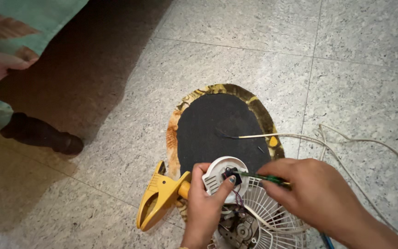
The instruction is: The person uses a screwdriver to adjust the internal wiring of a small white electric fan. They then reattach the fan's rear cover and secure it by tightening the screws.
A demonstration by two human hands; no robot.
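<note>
My left hand grips the round white motor housing of a small clip-on fan, thumb resting across its top. My right hand holds a green-handled screwdriver, its tip at the dark opening in the housing. Thin coloured wires run from the housing down to the exposed motor. The white wire fan guard lies under my right hand. The fan's yellow clamp sticks out to the left on the floor.
An oval black mat with a yellow patterned border lies under the fan on the speckled tile floor. A white cable trails off right. A dark furniture leg and a teal floral cloth are at left.
</note>
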